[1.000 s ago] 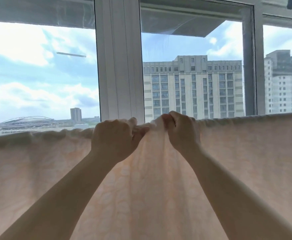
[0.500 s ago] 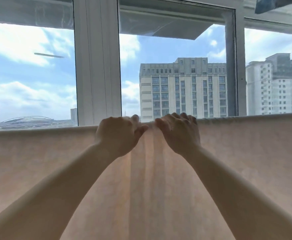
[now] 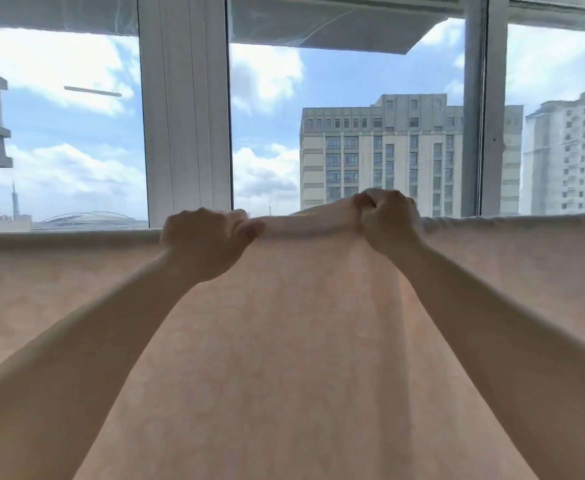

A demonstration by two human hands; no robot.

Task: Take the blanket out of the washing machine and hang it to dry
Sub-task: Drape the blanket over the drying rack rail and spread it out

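A pale peach blanket (image 3: 284,341) hangs spread across the whole width of the view, its top edge running level in front of the window. My left hand (image 3: 204,244) grips that top edge left of centre. My right hand (image 3: 388,220) grips the edge right of centre and holds it lifted a little above the line. The short stretch of fabric between my hands is pulled taut. Whatever bar or line carries the blanket is hidden under the fabric.
Right behind the blanket stands a large window with a broad white frame post (image 3: 187,109) and a thinner grey post (image 3: 485,109). Tall buildings (image 3: 381,154) and cloudy sky show through the glass. The washing machine is out of view.
My hands, nearly touching at the top edge before, have moved apart. The right one has gone right and up, lifting the edge. The bunched folds between them are now stretched flat.
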